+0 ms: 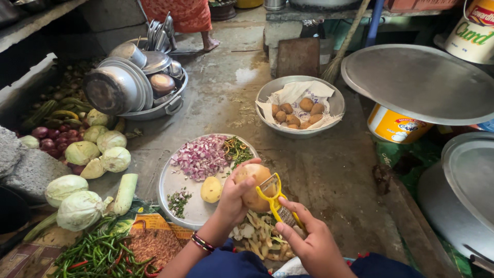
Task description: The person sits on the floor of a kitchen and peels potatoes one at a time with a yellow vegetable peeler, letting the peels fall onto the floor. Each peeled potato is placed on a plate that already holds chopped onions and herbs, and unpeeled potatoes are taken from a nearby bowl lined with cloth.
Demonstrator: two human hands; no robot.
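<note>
Partly peeled potato (pixel 252 186) gripped in left hand (pixel 232 198), yellow peeler (pixel 276 200) held in right hand (pixel 311 242); one peeled potato (pixel 211 189) on steel plate (pixel 170 190), approx. eight unpeeled potatoes (pixel 297 114) left in bowl (pixel 335 105).

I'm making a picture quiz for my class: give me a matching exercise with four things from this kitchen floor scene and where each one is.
Things:
1. yellow peeler
2. chopped purple onion
3. unpeeled brown potatoes
4. green chillies

Places:
A. in the paper-lined steel bowl
B. in the right hand
C. on newspaper, bottom left
D. on the round steel plate

Pairs: 1-B, 2-D, 3-A, 4-C
</note>
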